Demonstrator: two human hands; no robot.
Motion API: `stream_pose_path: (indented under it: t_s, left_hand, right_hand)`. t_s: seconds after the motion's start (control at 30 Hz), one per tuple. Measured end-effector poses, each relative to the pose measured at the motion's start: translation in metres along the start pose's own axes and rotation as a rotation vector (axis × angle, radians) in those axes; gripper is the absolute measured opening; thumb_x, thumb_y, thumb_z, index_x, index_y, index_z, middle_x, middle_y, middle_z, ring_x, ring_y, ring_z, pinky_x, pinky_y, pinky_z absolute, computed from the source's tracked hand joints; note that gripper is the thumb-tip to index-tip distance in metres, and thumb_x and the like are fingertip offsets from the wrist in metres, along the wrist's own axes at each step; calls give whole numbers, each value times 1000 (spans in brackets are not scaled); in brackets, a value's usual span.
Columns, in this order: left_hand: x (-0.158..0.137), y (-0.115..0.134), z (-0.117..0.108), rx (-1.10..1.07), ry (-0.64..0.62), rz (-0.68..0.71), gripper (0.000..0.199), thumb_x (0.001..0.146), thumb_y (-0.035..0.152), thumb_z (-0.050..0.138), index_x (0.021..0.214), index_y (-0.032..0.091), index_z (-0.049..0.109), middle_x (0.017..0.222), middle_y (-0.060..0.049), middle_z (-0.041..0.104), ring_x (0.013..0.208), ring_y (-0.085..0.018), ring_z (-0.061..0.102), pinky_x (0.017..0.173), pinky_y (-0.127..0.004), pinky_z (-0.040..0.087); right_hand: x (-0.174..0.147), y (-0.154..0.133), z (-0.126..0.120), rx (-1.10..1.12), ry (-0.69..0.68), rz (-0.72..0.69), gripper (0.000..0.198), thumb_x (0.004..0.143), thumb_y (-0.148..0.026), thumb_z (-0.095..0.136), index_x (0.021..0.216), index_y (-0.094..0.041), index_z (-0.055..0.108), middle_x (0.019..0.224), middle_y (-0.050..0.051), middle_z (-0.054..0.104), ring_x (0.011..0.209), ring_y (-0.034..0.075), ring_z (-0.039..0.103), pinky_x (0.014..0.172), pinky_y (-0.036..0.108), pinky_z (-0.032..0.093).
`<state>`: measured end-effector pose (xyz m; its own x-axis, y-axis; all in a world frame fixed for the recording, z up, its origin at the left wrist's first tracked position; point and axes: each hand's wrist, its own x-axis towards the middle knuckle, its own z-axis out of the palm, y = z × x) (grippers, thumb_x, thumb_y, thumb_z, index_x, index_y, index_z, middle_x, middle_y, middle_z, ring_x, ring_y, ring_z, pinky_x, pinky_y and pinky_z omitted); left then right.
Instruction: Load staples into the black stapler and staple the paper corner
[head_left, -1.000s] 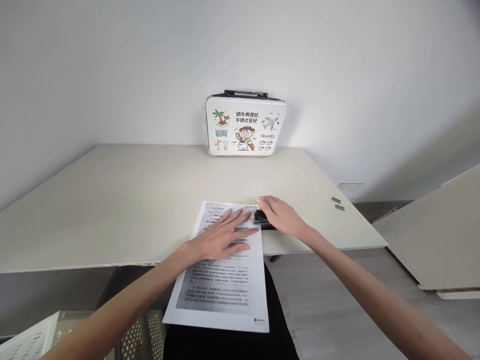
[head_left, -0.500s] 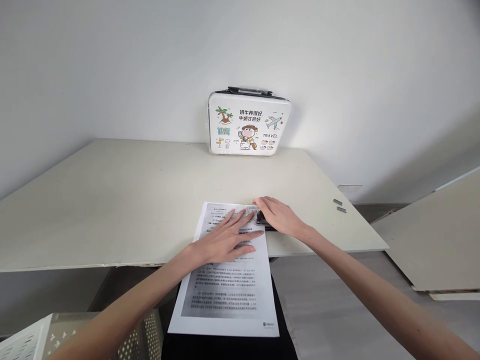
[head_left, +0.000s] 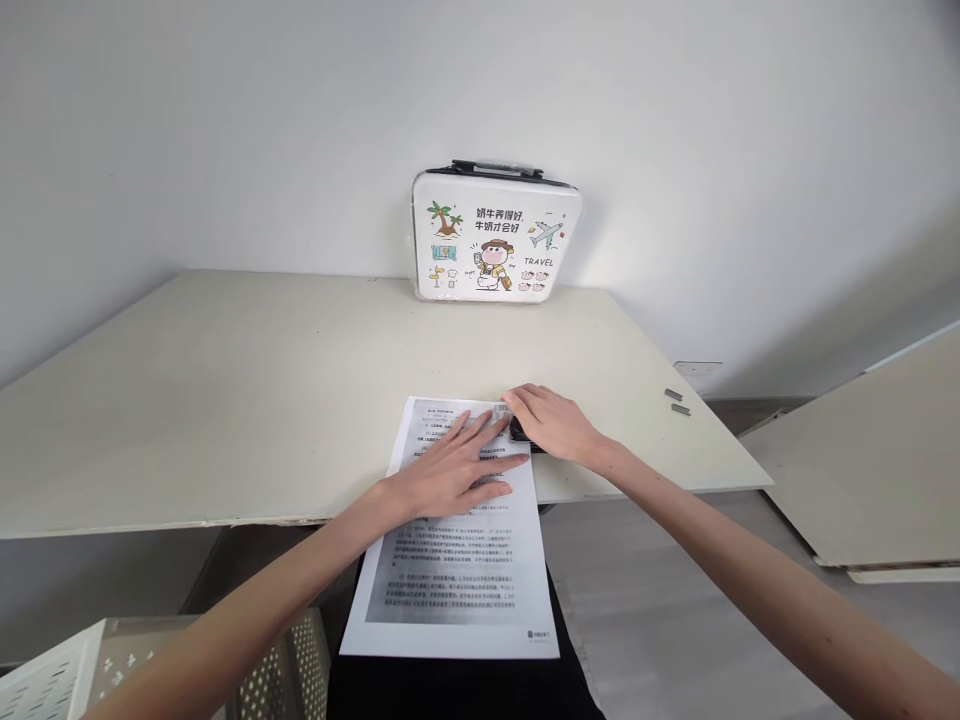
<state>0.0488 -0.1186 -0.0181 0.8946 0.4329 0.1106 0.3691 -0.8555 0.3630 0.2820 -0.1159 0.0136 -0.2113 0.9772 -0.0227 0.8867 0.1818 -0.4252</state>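
A printed sheet of paper (head_left: 450,570) lies partly on the table, its lower part reaching past the front edge over my lap. My left hand (head_left: 450,470) rests flat on the upper half of the page with its fingers spread. At the sheet's upper right edge, my right hand (head_left: 555,425) is closed over a black stapler (head_left: 517,430). Most of the stapler is hidden under that hand; its front end overlaps the paper. Two small strips of staples (head_left: 677,401) lie on the table to the right.
A white case with cartoon prints (head_left: 495,240) stands against the wall at the back of the pale table (head_left: 262,400). Below on the left is a white perforated basket (head_left: 97,660). Another pale board (head_left: 862,470) stands at the right.
The whole view has shifted slightly, so things sit a little higher. Both hands keep their places on the paper and the stapler.
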Motion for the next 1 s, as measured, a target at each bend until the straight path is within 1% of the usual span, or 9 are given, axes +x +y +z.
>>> stream_pose_path:
  t_s: [0.17, 0.43, 0.63, 0.87, 1.0]
  left_hand:
    - [0, -2, 1, 7, 13, 13, 53, 109, 56, 42, 161, 47, 35, 174, 9, -8, 161, -36, 0, 132, -62, 7]
    - [-2, -4, 0, 20, -9, 23, 52, 110, 57, 39, 161, 43, 39, 174, 8, -11, 162, -35, -1, 132, -60, 3]
    - [0, -4, 1, 22, -4, 29, 52, 110, 56, 42, 161, 44, 38, 174, 7, -9, 162, -35, -1, 132, -61, 3]
    - [2, -3, 0, 4, -35, 15, 53, 110, 57, 39, 161, 42, 39, 174, 6, -11, 162, -34, -3, 132, -60, 2]
    - [1, -4, 1, -4, -24, 20, 53, 110, 57, 39, 160, 42, 40, 175, 7, -8, 162, -35, -2, 131, -61, 2]
  right_hand:
    - [2, 1, 2, -46, -4, -26, 45, 111, -42, 24, 115, -28, 67, 134, 7, 69, 126, 28, 61, 102, 46, 48]
    - [0, 4, -7, 75, -39, -2, 51, 111, -46, 19, 116, -30, 67, 135, 4, 70, 129, 27, 60, 103, 45, 48]
    - [1, 5, -5, 41, -43, -13, 49, 111, -45, 20, 115, -30, 67, 135, 5, 69, 129, 28, 60, 105, 47, 48]
    - [3, 6, 0, -31, -39, -42, 46, 111, -43, 22, 112, -29, 66, 135, 6, 68, 126, 29, 60, 104, 49, 48]
    - [3, 5, -2, -37, -46, -41, 46, 111, -42, 22, 113, -28, 66, 136, 7, 67, 127, 29, 59, 105, 50, 47]
